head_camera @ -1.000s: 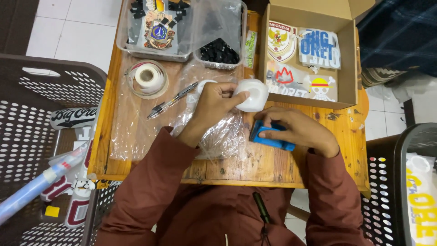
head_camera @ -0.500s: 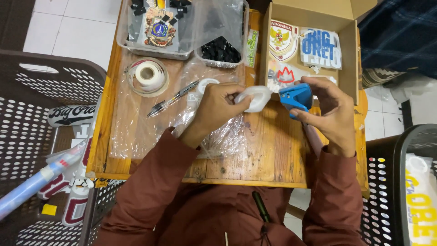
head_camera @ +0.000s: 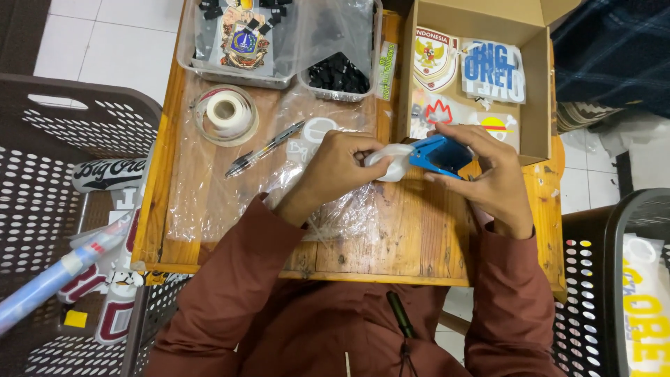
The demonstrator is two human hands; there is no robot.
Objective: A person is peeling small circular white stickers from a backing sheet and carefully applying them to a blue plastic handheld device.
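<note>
The left hand [head_camera: 345, 164] pinches a white patch [head_camera: 392, 162] above the tabletop [head_camera: 391, 237]. The right hand [head_camera: 488, 174] closes its grip around a blue tool [head_camera: 440, 153], which touches the patch's right end, maybe clamping it.

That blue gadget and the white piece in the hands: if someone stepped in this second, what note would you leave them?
Left hand: pinching a white piece over the wooden table.
Right hand: gripping a blue hand tool, its mouth meeting the white piece.
Nearby: tape roll and pen on clear plastic to the left; open cardboard box of patches ahead; tray of small black parts.
Done: tool and piece brought together.
Left: whether the tool has been pressed cannot be told.
</note>
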